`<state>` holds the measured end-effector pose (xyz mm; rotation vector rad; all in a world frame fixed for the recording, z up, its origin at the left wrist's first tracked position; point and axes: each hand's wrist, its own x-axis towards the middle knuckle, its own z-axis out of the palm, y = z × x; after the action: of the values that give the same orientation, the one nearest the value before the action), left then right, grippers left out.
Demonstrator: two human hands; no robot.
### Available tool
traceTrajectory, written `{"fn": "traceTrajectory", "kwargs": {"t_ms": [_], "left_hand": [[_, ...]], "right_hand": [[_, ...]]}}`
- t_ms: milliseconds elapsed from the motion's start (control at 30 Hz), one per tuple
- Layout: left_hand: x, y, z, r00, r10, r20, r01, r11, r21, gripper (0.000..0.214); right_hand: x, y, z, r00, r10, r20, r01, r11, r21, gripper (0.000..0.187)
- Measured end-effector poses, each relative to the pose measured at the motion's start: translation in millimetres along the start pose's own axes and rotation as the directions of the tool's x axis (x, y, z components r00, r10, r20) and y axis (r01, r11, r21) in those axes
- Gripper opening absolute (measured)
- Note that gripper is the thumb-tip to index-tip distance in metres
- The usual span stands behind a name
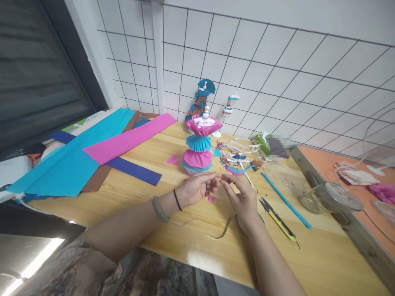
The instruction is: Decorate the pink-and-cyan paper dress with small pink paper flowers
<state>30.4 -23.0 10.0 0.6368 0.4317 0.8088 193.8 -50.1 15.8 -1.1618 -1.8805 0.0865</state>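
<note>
Fingertip to fingertip, my left hand and my right hand meet over the wooden table. Both are closed in a pinch. Whatever lies between their fingertips is too small to make out. Just behind them stands a tiered crepe-paper figure in pink and blue, with a white piece at its top. A pink paper scrap lies below my left fingers. Close to my right wrist, a thin brownish strip curls on the table. Yellow-handled thread snips lie right of my right hand.
Crepe-paper sheets, one blue and one pink, are stacked at left. Paper scraps and white strips lie behind my right hand. A blue strip and clear jar are at right. Another paper figure stands near the wall.
</note>
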Motion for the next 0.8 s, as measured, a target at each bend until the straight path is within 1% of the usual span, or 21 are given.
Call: {"fn": "traceTrajectory", "kwargs": {"t_ms": [67, 133, 233, 333, 400, 467, 533, 600, 667, 733, 800], "left_hand": [[-1, 0, 1.0, 1.000, -0.010, 0.018, 0.010, 1.000, 0.028, 0.026], [-2, 0, 1.5, 0.999, -0.022, 0.029, 0.021, 0.998, 0.053, 0.027], [-2, 0, 1.7, 0.999, -0.028, 0.034, 0.025, 0.998, 0.064, 0.028], [-3, 2, 2.1, 0.999, -0.029, 0.036, 0.027, 0.997, 0.067, 0.030], [-3, 3, 2.1, 0.999, -0.035, 0.036, 0.032, 0.997, 0.063, 0.031], [-3, 3, 1.5, 0.999, -0.033, 0.030, 0.031, 0.998, 0.060, 0.032], [-2, 2, 0.8, 0.999, -0.030, 0.031, 0.028, 0.996, 0.081, 0.032], [-1, 0, 0.7, 0.999, -0.020, 0.039, 0.016, 0.993, 0.115, 0.031], [-1, 0, 1.1, 0.999, 0.004, 0.051, -0.012, 0.989, 0.144, 0.029], [-1, -1, 2.1, 0.998, 0.032, 0.056, -0.041, 0.986, 0.161, 0.030], [-2, 0, 3.3, 0.998, 0.039, 0.055, -0.048, 0.985, 0.164, 0.031]], "right_hand": [[0, 3, 1, 0.997, 0.059, -0.041, -0.058, 0.998, 0.030, 0.011], [-1, 5, 1, 0.990, 0.131, -0.057, -0.127, 0.989, 0.070, 0.012], [-1, 10, 2, 0.963, 0.270, -0.019, -0.265, 0.954, 0.143, 0.017], [-1, 13, 3, 0.921, 0.389, 0.023, -0.381, 0.886, 0.264, 0.021], [-1, 15, 3, 0.903, 0.429, 0.030, -0.414, 0.847, 0.334, 0.022], [-1, 14, 3, 0.898, 0.441, -0.001, -0.411, 0.838, 0.360, 0.021], [-1, 11, 2, 0.916, 0.397, -0.052, -0.359, 0.872, 0.332, 0.017], [0, 7, 1, 0.956, 0.285, -0.074, -0.258, 0.931, 0.257, 0.013], [1, 4, 0, 0.986, 0.159, -0.053, -0.147, 0.973, 0.180, 0.012], [0, 3, 0, 0.996, 0.079, -0.043, -0.073, 0.990, 0.121, 0.015], [-1, 4, 0, 0.998, 0.033, -0.045, -0.030, 0.998, 0.061, 0.018]]}}
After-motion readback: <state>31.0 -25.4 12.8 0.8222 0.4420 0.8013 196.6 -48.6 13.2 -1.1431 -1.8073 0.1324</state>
